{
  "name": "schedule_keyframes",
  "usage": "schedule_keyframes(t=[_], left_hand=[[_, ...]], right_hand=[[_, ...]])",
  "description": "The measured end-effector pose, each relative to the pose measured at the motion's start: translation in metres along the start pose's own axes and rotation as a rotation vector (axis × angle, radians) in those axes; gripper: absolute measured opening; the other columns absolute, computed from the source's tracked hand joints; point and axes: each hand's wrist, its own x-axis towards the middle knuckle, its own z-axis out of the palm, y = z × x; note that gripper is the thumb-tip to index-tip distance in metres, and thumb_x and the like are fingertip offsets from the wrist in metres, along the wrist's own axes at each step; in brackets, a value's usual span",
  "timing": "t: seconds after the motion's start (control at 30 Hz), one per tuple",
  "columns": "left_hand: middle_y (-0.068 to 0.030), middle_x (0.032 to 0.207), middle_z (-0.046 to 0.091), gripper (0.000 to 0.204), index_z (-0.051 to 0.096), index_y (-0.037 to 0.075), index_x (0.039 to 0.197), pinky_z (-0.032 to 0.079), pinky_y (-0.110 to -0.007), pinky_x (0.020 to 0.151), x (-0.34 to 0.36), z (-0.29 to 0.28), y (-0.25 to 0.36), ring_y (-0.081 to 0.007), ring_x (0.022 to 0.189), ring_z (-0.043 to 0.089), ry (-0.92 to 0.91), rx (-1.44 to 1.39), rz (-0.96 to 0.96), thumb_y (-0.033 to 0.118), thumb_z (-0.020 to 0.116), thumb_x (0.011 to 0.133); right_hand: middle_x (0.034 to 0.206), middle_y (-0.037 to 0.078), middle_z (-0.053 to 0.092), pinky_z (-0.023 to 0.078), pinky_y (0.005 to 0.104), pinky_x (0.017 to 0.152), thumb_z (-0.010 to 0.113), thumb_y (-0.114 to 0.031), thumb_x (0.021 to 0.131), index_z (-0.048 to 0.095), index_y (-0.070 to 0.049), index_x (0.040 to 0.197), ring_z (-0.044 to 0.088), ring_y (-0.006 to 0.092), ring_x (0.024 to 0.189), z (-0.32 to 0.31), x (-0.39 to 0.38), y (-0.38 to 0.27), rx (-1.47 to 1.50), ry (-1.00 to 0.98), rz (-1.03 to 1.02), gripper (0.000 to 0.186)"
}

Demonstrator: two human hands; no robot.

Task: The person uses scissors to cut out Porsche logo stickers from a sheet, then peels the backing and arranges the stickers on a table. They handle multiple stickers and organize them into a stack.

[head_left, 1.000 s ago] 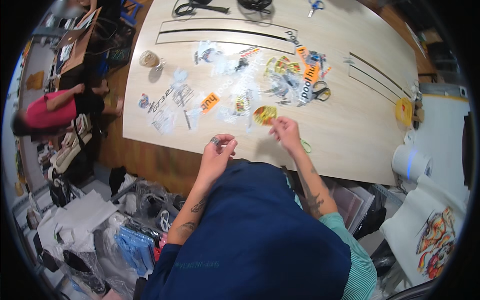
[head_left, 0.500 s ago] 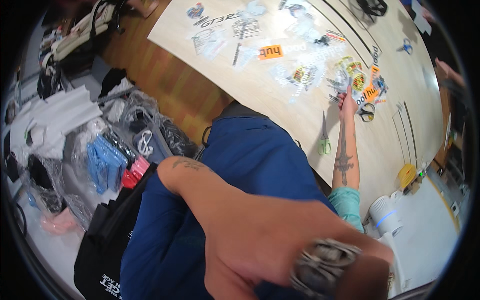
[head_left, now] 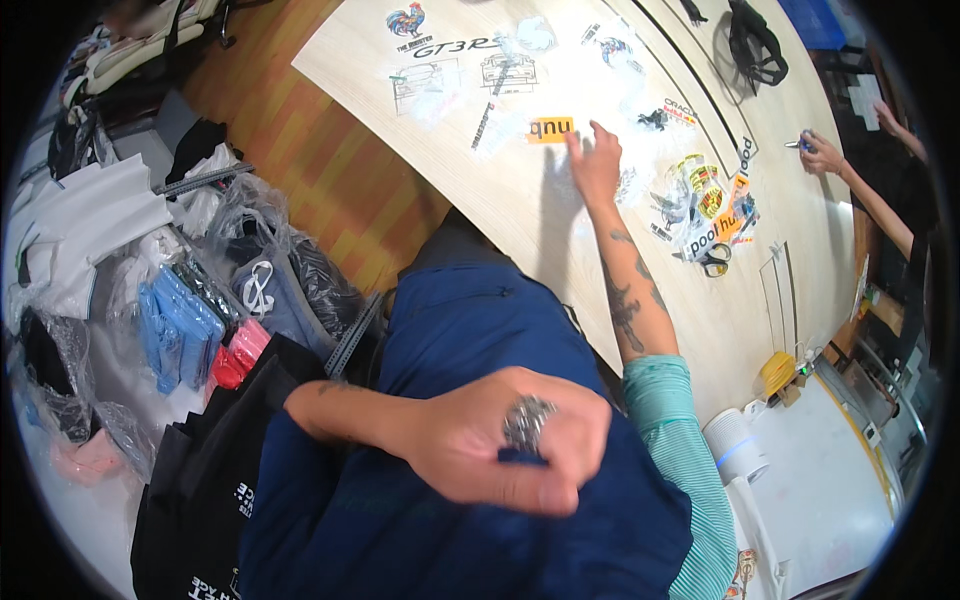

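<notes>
My right hand reaches over the pale wooden table with thumb and fingers apart. Nothing shows in it. Its thumb is beside an orange sticker. In the foreground my left hand, wearing a large silver ring, is held closed above my blue trousers. Its curled fingers hide whatever may be inside. Right of my right forearm lies a cluster of clear transfer stickers, among them a yellow crest and another orange strip. Dark-handled scissors lie at that cluster's near side.
Another person's hand holds blue-handled scissors at the table's right. A black strapped item lies at the far side. A white cylinder stands near right. Bagged clothes and a black bag crowd the left.
My right hand has moved left from the sticker cluster to the orange sticker. My left hand has drawn back and curled. The other person has taken hold of the blue scissors.
</notes>
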Motion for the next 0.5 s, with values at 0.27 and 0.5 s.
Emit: schedule_keyframes(t=[0.27, 0.5], left_hand=[[-0.0071, 0.086, 0.062, 0.023, 0.058, 0.007, 0.082, 0.045, -0.031, 0.067, -0.028, -0.044, 0.02, -0.0177, 0.074, 0.056, 0.197, 0.079, -0.047, 0.021, 0.063, 0.099], [-0.0079, 0.086, 0.063, 0.017, 0.059, 0.006, 0.083, 0.047, -0.03, 0.069, -0.021, -0.08, 0.032, -0.0185, 0.076, 0.059, 0.15, 0.117, -0.123, 0.014, 0.064, 0.097]], right_hand=[[0.139, 0.024, 0.044, 0.045, 0.0486, 0.1, 0.081, -0.047, 0.08, 0.048, 0.001, 0.14, 0.047, 0.0411, 0.123, 0.021, 0.02, -0.012, -0.232, -0.07, -0.012, 0.083], [0.114, 0.017, 0.066, 0.047, 0.046, 0.095, 0.078, -0.032, 0.081, 0.066, -0.005, 0.123, 0.059, 0.037, 0.108, -0.006, 0.033, 0.02, -0.252, -0.067, -0.086, 0.051]])
